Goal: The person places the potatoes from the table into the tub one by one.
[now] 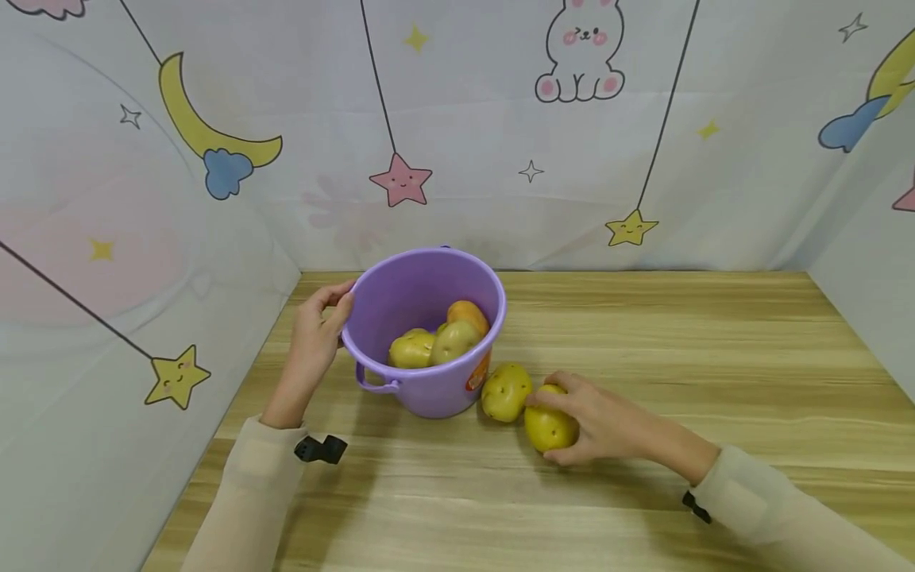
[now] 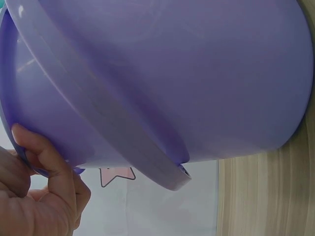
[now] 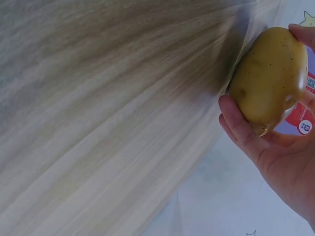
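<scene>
A purple bucket [image 1: 436,397] stands on the table, its side handle toward the front left. My left hand [image 1: 314,334] pinches the bucket's left rim, thumb and fingers on either side of the wall; the left wrist view shows the fingers [image 2: 49,157] curled over that edge. Inside the bucket lie several potatoes [image 1: 457,340] and an orange-toned round piece [image 1: 468,314]. My right hand [image 1: 593,417] grips a yellow potato [image 1: 550,429] at the table surface, thumb on the near side and fingers over the far side. Another potato [image 1: 506,392] rests between it and the bucket.
The wood-grain table [image 1: 679,334] runs to a white cloth backdrop [image 1: 486,119] printed with stars, a moon and a rabbit. Cloth walls also close off the left and right sides. A red label [image 1: 477,372] is stuck on the bucket's side.
</scene>
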Motion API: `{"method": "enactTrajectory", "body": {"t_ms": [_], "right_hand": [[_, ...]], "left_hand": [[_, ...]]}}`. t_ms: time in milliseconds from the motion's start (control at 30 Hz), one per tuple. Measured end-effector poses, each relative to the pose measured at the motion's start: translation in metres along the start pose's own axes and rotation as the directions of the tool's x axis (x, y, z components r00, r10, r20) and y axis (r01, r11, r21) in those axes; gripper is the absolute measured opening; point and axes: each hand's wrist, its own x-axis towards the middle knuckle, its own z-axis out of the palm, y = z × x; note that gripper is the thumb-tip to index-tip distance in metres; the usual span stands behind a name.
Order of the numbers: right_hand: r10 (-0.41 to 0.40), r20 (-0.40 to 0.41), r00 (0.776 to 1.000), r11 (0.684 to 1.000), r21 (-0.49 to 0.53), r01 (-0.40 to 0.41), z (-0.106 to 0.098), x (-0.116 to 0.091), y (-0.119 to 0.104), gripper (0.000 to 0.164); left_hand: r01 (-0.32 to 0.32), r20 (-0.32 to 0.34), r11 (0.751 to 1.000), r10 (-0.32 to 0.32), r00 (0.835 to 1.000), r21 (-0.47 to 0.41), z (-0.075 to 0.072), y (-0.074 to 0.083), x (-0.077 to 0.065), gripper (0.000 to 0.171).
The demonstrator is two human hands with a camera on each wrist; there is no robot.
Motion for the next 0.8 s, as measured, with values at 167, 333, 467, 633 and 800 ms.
{"method": "enactTrajectory", "body": {"t_ms": [167, 333, 467, 633, 800], "right_hand": [[-0.004, -0.004, 1.0, 0.999, 0.042, 0.004, -0.003, -0.001, 0.002, 0.06], [0.01, -0.019, 1.0, 0.999, 0.05, -0.009, -0.006, -0.002, 0.005, 0.06], [-0.007, -0.048, 0.999, 0.999, 0.033, 0.008, -0.011, -0.001, 0.007, 0.06], [-0.025, -0.062, 0.998, 1.0, 0.008, 0.025, -0.018, 0.001, 0.008, 0.06], [-0.015, -0.061, 0.998, 1.0, 0.016, 0.016, -0.026, 0.003, 0.008, 0.06]], "left_hand": [[0.002, 0.004, 1.0, -0.002, 1.0, -0.003, 0.0, 0.0, 0.0, 0.042], [0.004, 0.009, 1.0, -0.004, 1.0, -0.002, 0.001, 0.002, 0.0, 0.043], [0.005, 0.006, 1.0, -0.005, 1.0, -0.01, 0.001, 0.003, 0.001, 0.042], [0.011, 0.005, 1.0, -0.011, 1.0, -0.024, 0.001, 0.004, 0.0, 0.042], [0.016, 0.002, 1.0, -0.016, 1.0, -0.024, 0.0, 0.006, -0.002, 0.043]]}}
